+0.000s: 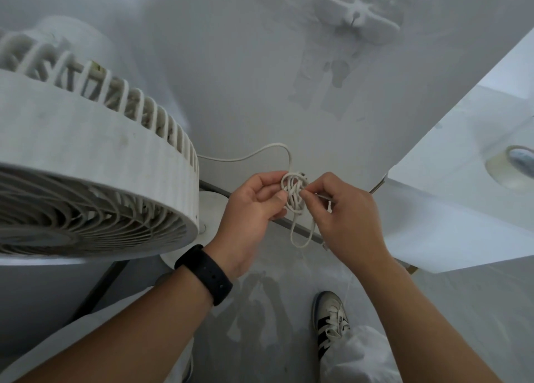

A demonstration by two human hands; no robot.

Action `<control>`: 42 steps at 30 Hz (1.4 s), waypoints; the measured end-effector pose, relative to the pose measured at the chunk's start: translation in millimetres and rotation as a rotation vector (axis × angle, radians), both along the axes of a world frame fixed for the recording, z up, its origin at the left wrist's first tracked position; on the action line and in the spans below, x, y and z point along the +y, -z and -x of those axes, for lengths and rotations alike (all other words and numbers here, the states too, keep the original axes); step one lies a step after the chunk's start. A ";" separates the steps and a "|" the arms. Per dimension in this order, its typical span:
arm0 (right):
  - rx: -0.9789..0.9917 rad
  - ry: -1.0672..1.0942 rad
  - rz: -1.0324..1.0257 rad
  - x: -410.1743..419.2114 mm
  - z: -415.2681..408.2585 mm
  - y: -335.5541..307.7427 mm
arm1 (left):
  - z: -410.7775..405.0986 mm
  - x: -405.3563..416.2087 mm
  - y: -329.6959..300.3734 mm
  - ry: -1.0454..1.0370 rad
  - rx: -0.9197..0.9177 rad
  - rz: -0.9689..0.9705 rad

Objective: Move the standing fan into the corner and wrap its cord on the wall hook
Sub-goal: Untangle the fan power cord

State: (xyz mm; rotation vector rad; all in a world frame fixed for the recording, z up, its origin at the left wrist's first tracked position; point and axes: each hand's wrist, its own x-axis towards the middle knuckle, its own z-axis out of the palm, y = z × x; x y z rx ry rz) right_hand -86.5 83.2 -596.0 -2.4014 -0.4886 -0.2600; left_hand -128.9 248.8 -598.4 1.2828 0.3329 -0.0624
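The white standing fan fills the left, its head close to the wall, its round base on the floor behind my left hand. Its off-white cord runs from behind the fan head in an arc to a small tangled bundle held between both hands, with a loop hanging below. My left hand pinches the bundle from the left, my right hand from the right. A white hook-like wall fitting sits high on the wall, well above the hands.
A white table or counter juts in at the right with a roll of clear tape on it. A dark baseboard strip runs along the wall's foot. My shoe stands on the grey floor below.
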 end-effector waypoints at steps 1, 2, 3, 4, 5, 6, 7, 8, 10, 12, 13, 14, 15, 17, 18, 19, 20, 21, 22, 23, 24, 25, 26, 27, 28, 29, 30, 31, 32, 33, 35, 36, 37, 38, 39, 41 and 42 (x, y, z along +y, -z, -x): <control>0.001 -0.010 0.001 0.9 0.7 0.5 | -0.7 0.5 -0.4 -0.001 -0.002 0.017; 0.018 -0.016 -0.020 1.8 0.8 1.1 | -2.1 0.9 -0.9 -0.003 -0.004 0.039; 0.055 -0.017 -0.068 3.2 1.3 1.7 | -3.1 1.5 -1.5 -0.004 -0.004 0.060; 0.102 -0.014 -0.134 4.6 1.8 1.9 | -4.0 1.7 -2.4 -0.002 -0.004 0.074; 0.144 -0.007 -0.201 6.0 3.2 1.8 | -4.4 1.9 -2.7 0.002 -0.001 0.084; 0.178 0.006 -0.256 7.6 3.9 1.3 | -5.1 1.7 -2.9 0.008 -0.001 0.091; 0.214 0.018 -0.302 8.5 4.7 -0.1 | -5.0 1.6 -3.7 0.013 -0.003 0.098; 0.254 0.025 -0.345 9.2 5.0 -2.2 | -4.8 1.3 -5.3 0.014 -0.001 0.111; 0.319 0.013 -0.399 10.6 4.0 -6.9 | -5.0 1.8 -7.8 -0.003 0.005 0.140; 0.372 0.002 -0.410 11.5 4.1 -10.4 | -5.1 1.1 -8.4 -0.028 0.003 0.128; 0.394 0.008 -0.410 13.0 4.7 -10.9 | -4.6 0.4 -7.4 -0.036 0.001 0.100; 0.405 0.027 -0.405 13.6 5.7 -10.7 | -4.0 -0.9 -6.2 -0.036 -0.005 0.063; 0.405 0.058 -0.396 15.1 5.7 -9.4 | -2.8 -2.9 -4.6 -0.030 -0.013 0.027; 0.395 0.113 -0.373 16.2 4.3 -8.0 | -1.0 -6.4 -1.6 -0.013 -0.020 -0.015; 0.401 0.125 -0.366 16.8 3.3 -8.3 | -0.9 -7.4 -0.6 -0.013 -0.022 -0.028; 0.412 0.127 -0.361 17.3 2.6 -8.8 | -1.0 -8.1 -0.3 -0.018 -0.027 -0.046; 0.424 0.122 -0.361 17.0 2.8 -9.0 | -1.4 -8.8 -0.2 -0.024 -0.038 -0.069; 0.435 0.117 -0.367 17.3 3.7 -9.2 | -1.6 -9.2 -0.4 -0.032 -0.049 -0.097; 0.441 0.117 -0.370 17.5 5.0 -9.0 | -1.5 -10.2 -1.1 -0.037 -0.060 -0.121; 0.439 0.118 -0.365 17.7 5.9 -9.1 | -1.2 -11.4 -2.2 -0.037 -0.067 -0.141; 0.435 0.117 -0.354 16.8 6.7 -9.0 | -0.6 -12.7 -3.5 -0.030 -0.074 -0.157; 0.437 0.110 -0.348 17.3 6.9 -9.6 | 0.3 -13.7 -4.7 -0.023 -0.080 -0.167; 0.445 0.100 -0.349 16.8 7.3 -11.0 | 1.1 -14.5 -5.9 -0.017 -0.090 -0.173; 0.456 0.089 -0.355 16.7 7.2 -13.1 | 2.3 -14.7 -7.0 -0.017 -0.106 -0.184; 0.462 0.081 -0.357 16.7 7.1 -14.8 | 3.6 -14.4 -7.9 -0.024 -0.131 -0.210; 0.461 0.077 -0.351 16.9 7.2 -16.1 | 5.1 -14.0 -9.2 -0.037 -0.163 -0.257; 0.451 0.078 -0.329 17.2 7.4 -17.1 | 6.6 -13.6 -10.4 -0.053 -0.197 -0.322; 0.436 0.079 -0.297 18.2 7.8 -17.9 | 7.7 -13.4 -11.2 -0.066 -0.228 -0.396; 0.421 0.084 -0.267 19.7 8.4 -17.9 | 8.7 -13.7 -11.5 -0.079 -0.254 -0.464; 0.409 0.093 -0.250 21.2 8.9 -18.5 | 9.4 -14.2 -11.5 -0.090 -0.277 -0.523; 0.401 0.132 -0.258 21.8 8.2 -20.6 | 9.7 -14.9 -11.6 -0.095 -0.333 -0.652; 0.415 0.153 -0.290 20.9 7.1 -22.1 | 8.9 -14.2 -11.6 -0.088 -0.361 -0.718; 0.452 0.162 -0.358 19.4 6.7 -24.6 | 7.4 -12.7 -10.8 -0.079 -0.374 -0.768; 0.505 0.155 -0.450 18.1 6.5 -26.5 | 5.7 -10.3 -10.8 -0.070 -0.367 -0.793; 0.564 0.131 -0.545 16.9 6.8 -27.6 | 4.0 -7.8 -10.9 -0.060 -0.342 -0.799; 0.640 0.069 -0.659 15.2 7.9 -27.7 | 2.2 -2.6 -10.9 -0.045 -0.295 -0.805; 0.659 0.045 -0.682 14.0 7.9 -26.9 | 2.3 -1.4 -10.5 -0.041 -0.286 -0.814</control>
